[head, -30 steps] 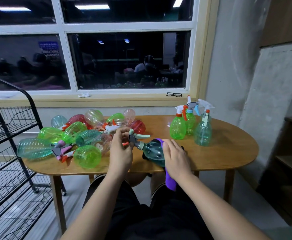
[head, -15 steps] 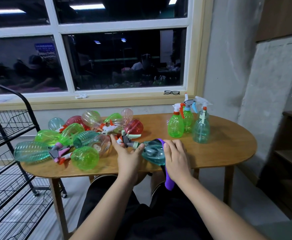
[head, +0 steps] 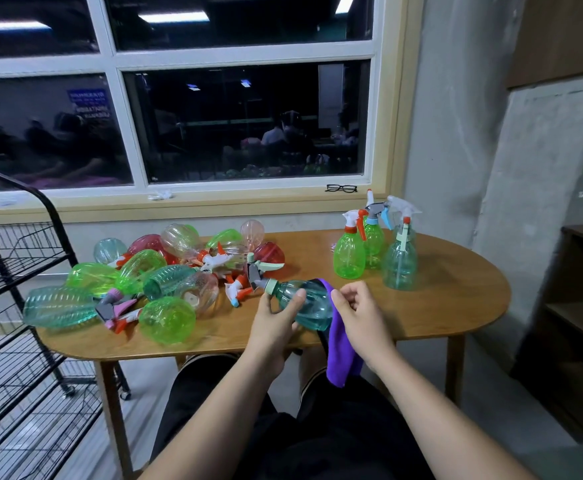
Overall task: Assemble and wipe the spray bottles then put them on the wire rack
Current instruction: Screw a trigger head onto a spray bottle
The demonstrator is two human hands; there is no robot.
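Since a second ago, the left hand (head: 276,327) has dropped from the trigger head (head: 260,271) to the shoulder of the teal spray bottle (head: 309,303), and its fingers now curl round it. The right hand (head: 359,313) has lifted off the bottle's belly. It pinches the purple cloth (head: 343,356) at the bottle's base end; the cloth hangs below the table (head: 456,306) edge. The hands are apart, one at each end of the bottle.

Reading: the head looks seated, so assembly of this one is probably finished and the wipe is under way or being regripped.

- Bottle: on its side at the near table edge, head pointing away and left. Cannot tell if it rests or is lifted. Tinted see-through plastic, ribbed and bulbous, with a pale green collar and grey trigger.
- Cloth: soft and limp.
- Left of the bottle: a heap of loose bottle bodies (head: 144,282) in green, teal, red and clear, with stray heads among them.
- Beyond it to the right: three assembled bottles (head: 373,251) stand upright.
- Well left of it: the black wire rack (head: 23,271).
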